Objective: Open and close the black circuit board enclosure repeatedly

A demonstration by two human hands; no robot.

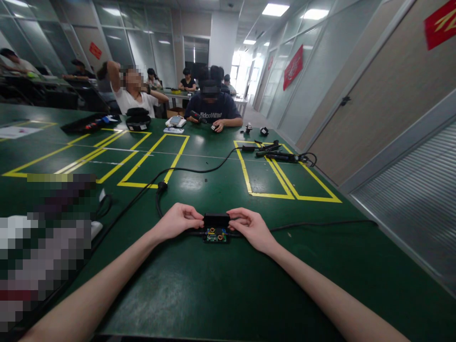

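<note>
Between my hands is a black plastic cover (216, 219), tilted up behind an opened power adapter. My left hand (180, 221) pinches the cover's left end with thumb and fingers. At the right end, my right hand (251, 227) grips it the same way. Just in front and below lies the adapter's circuit board (216, 235), with copper coils and small parts showing, seated in a black lower shell. Black cables run out from the adapter on both sides; the right cable (320, 224) stretches across the table, and a plug (162, 186) sits beyond my left hand.
The green table (160, 294) carries yellow tape rectangles. A second cable with an adapter (248, 148) and a bundle of black cords (281, 154) lie at the far right. Across the table a person (213, 107) handles small parts; another person (137, 95) leans back. A blurred-out area covers the left.
</note>
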